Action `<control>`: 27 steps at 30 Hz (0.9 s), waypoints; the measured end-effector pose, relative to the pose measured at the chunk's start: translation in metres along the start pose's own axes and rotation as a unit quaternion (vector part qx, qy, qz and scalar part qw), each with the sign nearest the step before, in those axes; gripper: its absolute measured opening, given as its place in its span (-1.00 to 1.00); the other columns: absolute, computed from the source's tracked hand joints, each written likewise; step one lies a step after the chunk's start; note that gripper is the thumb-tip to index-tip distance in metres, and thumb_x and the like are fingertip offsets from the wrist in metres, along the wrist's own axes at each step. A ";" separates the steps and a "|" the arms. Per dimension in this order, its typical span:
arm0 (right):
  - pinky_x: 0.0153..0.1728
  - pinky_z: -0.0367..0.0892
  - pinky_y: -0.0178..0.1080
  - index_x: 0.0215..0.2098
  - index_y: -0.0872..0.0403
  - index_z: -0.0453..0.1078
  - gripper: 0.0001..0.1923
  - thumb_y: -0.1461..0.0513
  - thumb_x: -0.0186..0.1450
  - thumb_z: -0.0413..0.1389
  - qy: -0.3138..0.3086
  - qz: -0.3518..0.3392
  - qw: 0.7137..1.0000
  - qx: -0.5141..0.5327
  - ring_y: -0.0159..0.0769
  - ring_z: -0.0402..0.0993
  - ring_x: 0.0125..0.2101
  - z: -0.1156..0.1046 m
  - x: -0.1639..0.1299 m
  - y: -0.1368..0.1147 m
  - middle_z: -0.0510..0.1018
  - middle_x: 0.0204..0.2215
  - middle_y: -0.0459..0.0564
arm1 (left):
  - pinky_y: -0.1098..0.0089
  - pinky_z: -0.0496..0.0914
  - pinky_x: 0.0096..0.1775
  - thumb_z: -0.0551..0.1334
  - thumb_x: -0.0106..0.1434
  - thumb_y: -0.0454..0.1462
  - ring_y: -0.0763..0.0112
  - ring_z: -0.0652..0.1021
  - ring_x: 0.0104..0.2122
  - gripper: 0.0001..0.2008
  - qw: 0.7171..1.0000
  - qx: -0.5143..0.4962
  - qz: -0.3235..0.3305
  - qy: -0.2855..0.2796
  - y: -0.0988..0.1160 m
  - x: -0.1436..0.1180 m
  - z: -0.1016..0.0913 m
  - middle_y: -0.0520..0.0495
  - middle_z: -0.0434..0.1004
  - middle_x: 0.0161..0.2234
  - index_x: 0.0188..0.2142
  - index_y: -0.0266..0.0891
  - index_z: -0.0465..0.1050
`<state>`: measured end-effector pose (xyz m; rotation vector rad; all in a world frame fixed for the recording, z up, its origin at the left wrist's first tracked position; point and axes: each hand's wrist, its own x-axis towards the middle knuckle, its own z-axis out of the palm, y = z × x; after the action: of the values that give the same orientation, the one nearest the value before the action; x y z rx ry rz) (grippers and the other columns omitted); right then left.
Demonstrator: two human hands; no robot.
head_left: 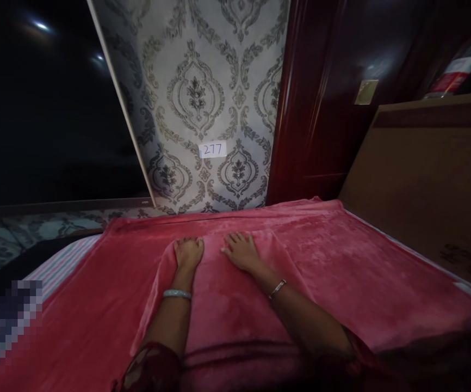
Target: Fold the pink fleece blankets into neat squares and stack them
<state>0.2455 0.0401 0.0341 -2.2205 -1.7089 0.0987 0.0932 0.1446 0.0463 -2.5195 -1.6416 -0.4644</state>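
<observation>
At centre frame, the left hand (188,252) and right hand (241,250) are pressed flat, fingers released, on the red blanket (341,261); its far edge lies near the patterned wall (203,81).

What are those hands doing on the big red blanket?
A person is leaning over a bed with both hands on a red blanket. The left hand presses down at the top of a folded-over strip of the blanket, fingers curled at its edge. The right hand lies flat beside it, fingers spread. Each wrist has a bracelet. A label reading 277 is on the patterned wall behind.
</observation>
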 end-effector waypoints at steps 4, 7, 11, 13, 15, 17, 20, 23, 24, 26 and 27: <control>0.29 -0.16 0.25 0.33 0.00 0.22 -0.47 0.02 0.48 -0.14 0.017 0.073 0.997 -0.020 0.01 0.08 0.33 -0.008 -0.007 0.040 0.25 0.34 0.12 | 0.11 0.25 0.08 -0.06 0.36 -0.17 0.07 0.55 -0.02 -0.53 1.000 -0.006 0.000 -0.004 0.001 0.002 0.001 -0.26 0.64 -0.08 -0.12 -0.22 0.62; 0.29 -0.13 0.19 0.36 0.03 0.17 -0.46 0.05 0.50 -0.21 0.027 0.110 0.993 -0.028 -0.05 0.04 0.35 -0.007 -0.014 0.059 0.20 0.36 0.13 | 0.10 0.25 0.08 -0.07 0.35 -0.17 0.06 0.55 -0.02 -0.52 1.000 -0.013 -0.001 -0.011 0.002 0.003 0.002 -0.28 0.64 -0.09 -0.12 -0.25 0.62; 0.29 -0.09 0.11 0.34 0.00 0.21 -0.48 0.06 0.50 -0.22 0.055 0.122 0.991 -0.025 -0.11 0.07 0.33 0.001 -0.016 0.062 0.23 0.35 0.09 | 0.09 0.24 0.07 -0.09 0.34 -0.19 0.05 0.54 -0.02 -0.50 1.000 -0.018 0.001 -0.017 0.002 0.004 0.004 -0.28 0.64 -0.09 -0.12 -0.27 0.62; 0.29 -0.09 0.11 0.31 0.00 0.25 -0.49 0.06 0.49 -0.19 0.070 0.116 0.991 -0.013 -0.11 0.10 0.31 0.005 -0.016 0.061 0.28 0.32 0.09 | 0.08 0.24 0.07 -0.09 0.34 -0.18 0.04 0.55 -0.03 -0.50 1.000 -0.018 0.000 -0.017 0.002 0.004 0.003 -0.30 0.63 -0.09 -0.11 -0.28 0.62; 0.30 -0.12 0.11 0.28 -0.01 0.30 -0.51 0.07 0.48 -0.15 0.094 0.110 0.989 0.027 -0.12 0.11 0.30 0.009 -0.014 0.064 0.32 0.30 0.09 | 0.08 0.24 0.07 -0.09 0.34 -0.18 0.04 0.55 -0.04 -0.49 1.000 -0.018 0.001 -0.017 0.002 0.004 0.003 -0.30 0.63 -0.09 -0.11 -0.28 0.62; 0.31 -0.14 0.09 0.25 -0.01 0.34 -0.52 0.07 0.46 -0.14 0.125 0.110 0.983 0.077 -0.14 0.15 0.29 0.012 -0.012 0.069 0.36 0.27 0.06 | 0.08 0.24 0.08 -0.09 0.34 -0.19 0.04 0.55 -0.03 -0.50 1.000 -0.018 0.001 -0.015 0.003 0.004 0.003 -0.31 0.63 -0.09 -0.11 -0.29 0.62; 0.31 -0.05 -0.04 0.26 0.09 0.32 -0.45 0.09 0.48 -0.27 0.163 0.122 0.971 0.128 -0.21 0.23 0.26 0.016 -0.007 0.082 0.39 0.25 0.10 | 0.08 0.24 0.09 -0.08 0.35 -0.18 0.04 0.54 -0.01 -0.51 1.000 -0.016 0.001 -0.009 0.005 0.003 0.004 -0.32 0.62 -0.08 -0.09 -0.29 0.61; 0.24 0.11 -0.13 0.32 0.20 0.23 -0.30 0.12 0.48 -0.50 0.198 0.136 0.957 0.161 -0.25 0.28 0.24 0.021 -0.003 0.092 0.39 0.24 0.19 | 0.07 0.20 0.15 -0.07 0.36 -0.19 0.06 0.50 0.06 -0.52 1.000 -0.013 0.001 0.002 0.005 0.001 0.004 -0.31 0.57 0.02 0.02 -0.27 0.55; 0.22 0.14 -0.13 0.33 0.21 0.21 -0.27 0.11 0.48 -0.54 0.209 0.137 0.953 0.172 -0.25 0.29 0.23 0.022 -0.002 0.094 0.41 0.23 0.20 | 0.06 0.17 0.18 -0.06 0.37 -0.20 0.06 0.48 0.10 -0.52 1.000 -0.011 0.002 0.005 0.005 0.000 0.002 -0.32 0.54 0.07 0.07 -0.27 0.52; 0.20 0.16 -0.11 0.35 0.18 0.19 -0.25 0.05 0.48 -0.55 0.228 0.133 0.946 0.189 -0.22 0.34 0.20 0.025 0.000 0.097 0.46 0.17 0.21 | 0.00 0.12 0.22 -0.05 0.37 -0.23 0.03 0.41 0.18 -0.52 1.000 -0.010 0.007 0.006 0.008 -0.001 -0.003 -0.36 0.45 0.16 0.13 -0.30 0.46; 0.20 0.17 -0.09 0.36 0.17 0.18 -0.25 0.02 0.48 -0.54 0.235 0.131 0.943 0.196 -0.20 0.36 0.18 0.027 0.001 0.097 0.49 0.15 0.22 | -0.02 0.11 0.23 -0.05 0.37 -0.25 0.01 0.39 0.20 -0.53 1.000 -0.011 0.015 0.003 0.012 -0.001 -0.007 -0.38 0.43 0.18 0.14 -0.33 0.44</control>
<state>0.3288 0.0252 -0.0205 -1.9552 -1.0335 -0.0280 0.1024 0.1372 0.0538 -2.5516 -1.6031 -0.4889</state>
